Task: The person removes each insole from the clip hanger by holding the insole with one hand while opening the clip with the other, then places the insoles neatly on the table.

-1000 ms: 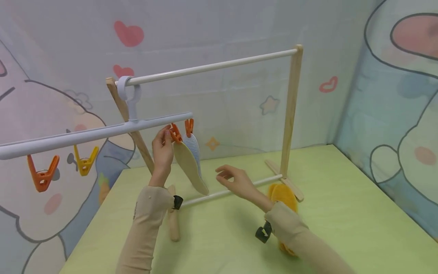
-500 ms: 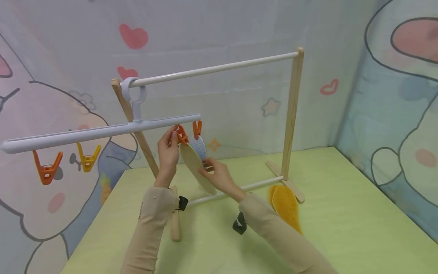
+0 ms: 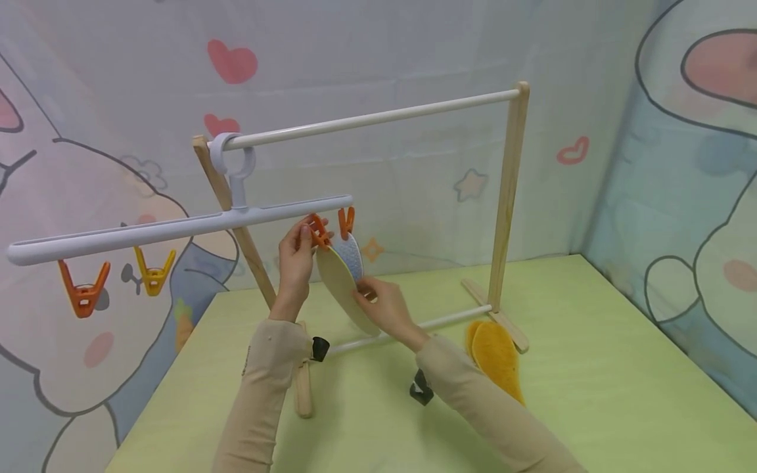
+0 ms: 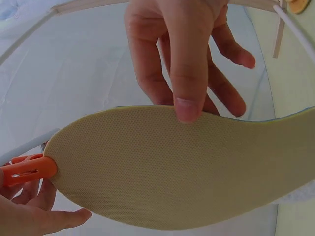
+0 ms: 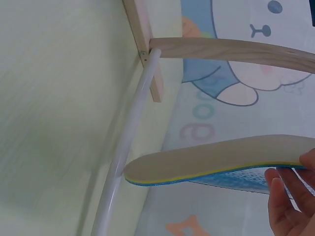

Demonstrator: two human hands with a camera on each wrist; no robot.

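Note:
In the head view my left hand (image 3: 295,263) pinches an orange clip (image 3: 320,232) below the right end of a white hanger (image 3: 154,231). That clip bites the top of a beige-backed insole (image 4: 182,172), which hangs down at a slant. My right hand (image 3: 386,307) pinches the insole's right edge between thumb and fingers, about a third of the way down. Behind it a second insole with a blue textured face (image 3: 349,253) hangs from another orange clip (image 3: 346,223). In the right wrist view the insole's free end overlaps the rack's lower bar (image 5: 130,118).
The hanger hooks over the top bar (image 3: 378,118) of a wood-and-white rack. An orange clip (image 3: 85,299) and a yellow clip (image 3: 155,279) hang from its left half. Fuzzy yellow insoles (image 3: 498,355) lie on the green tabletop (image 3: 603,368), partly behind my right sleeve.
My right hand has moved left from open air onto the insole's edge and now pinches it. My left hand has stayed on the orange clip, shifting slightly right with it.

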